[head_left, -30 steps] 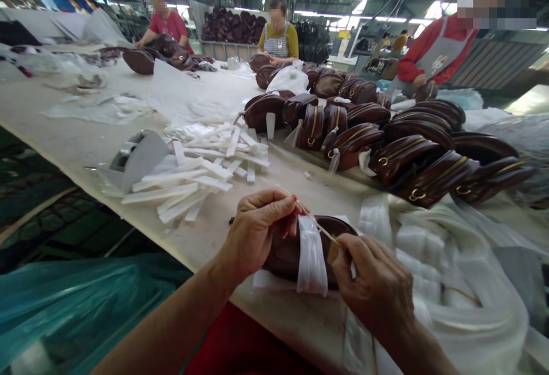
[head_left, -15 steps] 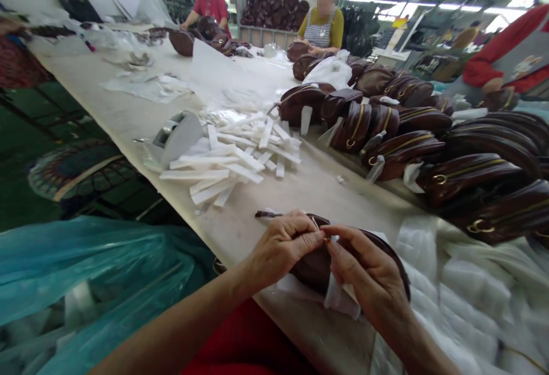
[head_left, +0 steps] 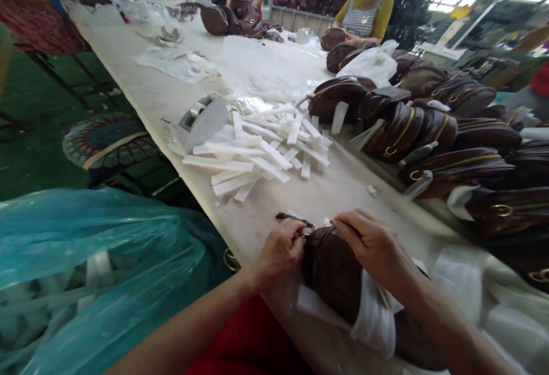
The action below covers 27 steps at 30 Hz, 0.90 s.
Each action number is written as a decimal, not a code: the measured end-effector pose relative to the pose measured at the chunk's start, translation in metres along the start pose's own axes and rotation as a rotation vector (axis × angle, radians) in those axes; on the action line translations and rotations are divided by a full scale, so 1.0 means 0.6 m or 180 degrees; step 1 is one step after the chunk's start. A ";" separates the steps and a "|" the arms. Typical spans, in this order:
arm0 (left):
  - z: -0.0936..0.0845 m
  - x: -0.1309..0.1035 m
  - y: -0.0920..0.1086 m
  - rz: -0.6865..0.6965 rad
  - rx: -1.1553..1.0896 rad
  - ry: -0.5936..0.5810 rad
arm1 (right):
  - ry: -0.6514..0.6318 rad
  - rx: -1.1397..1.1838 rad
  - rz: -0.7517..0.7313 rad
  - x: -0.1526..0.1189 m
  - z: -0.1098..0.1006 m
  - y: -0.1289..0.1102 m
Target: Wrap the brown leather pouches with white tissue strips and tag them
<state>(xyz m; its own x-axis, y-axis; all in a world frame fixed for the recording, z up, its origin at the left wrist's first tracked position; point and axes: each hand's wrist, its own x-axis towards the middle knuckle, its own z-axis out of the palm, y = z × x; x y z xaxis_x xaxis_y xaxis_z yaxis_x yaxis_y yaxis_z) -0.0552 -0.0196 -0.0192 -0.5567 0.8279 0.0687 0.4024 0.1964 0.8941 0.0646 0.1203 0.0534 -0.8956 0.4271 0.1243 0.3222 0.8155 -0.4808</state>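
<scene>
A dark brown leather bag (head_left: 334, 275) lies in front of me on the table, with white foam wrap (head_left: 375, 320) around its middle. My left hand (head_left: 278, 252) is closed at the bag's far left end, pinching the metal clasp (head_left: 306, 234) there. A short dark strap (head_left: 291, 218) sticks out beyond those fingers. Over the bag's top, my right hand (head_left: 380, 246) has its thumb and fingertips pressed together. What they hold, if anything, is too small to make out; a bit of white shows beside them. My right forearm covers part of the bag.
White foam strips (head_left: 257, 155) are heaped beyond my hands, beside a grey tape dispenser (head_left: 203, 120). Many brown bags (head_left: 398, 135) line the right side. A teal plastic bag (head_left: 107, 249) hangs at my left near a round stool (head_left: 107, 140). Co-workers sit across the table (head_left: 124, 58).
My hands have moved apart: the left is now at the bag's end clasp, the right above the bag. The bag shows more, and the view has shifted, tilting down and left.
</scene>
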 end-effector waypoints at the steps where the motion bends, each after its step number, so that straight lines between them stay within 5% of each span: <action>1: 0.005 0.000 -0.004 0.0088 0.0052 0.0009 | -0.0107 -0.0043 0.0030 0.008 0.005 0.002; 9: 0.010 0.000 -0.025 0.0200 -0.0073 0.0142 | -0.0756 -0.0162 0.0079 0.052 0.032 0.004; 27: -0.002 -0.021 -0.006 -0.0209 -0.0379 0.0174 | -0.1825 -0.0748 -0.0093 0.090 0.034 -0.037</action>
<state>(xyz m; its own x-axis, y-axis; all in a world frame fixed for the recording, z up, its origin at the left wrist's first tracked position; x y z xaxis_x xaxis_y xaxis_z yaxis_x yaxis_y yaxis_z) -0.0508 -0.0313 -0.0227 -0.6190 0.7848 0.0293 0.2765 0.1828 0.9435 0.0029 0.1174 0.0529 -0.9064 0.1785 -0.3829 0.2954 0.9158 -0.2722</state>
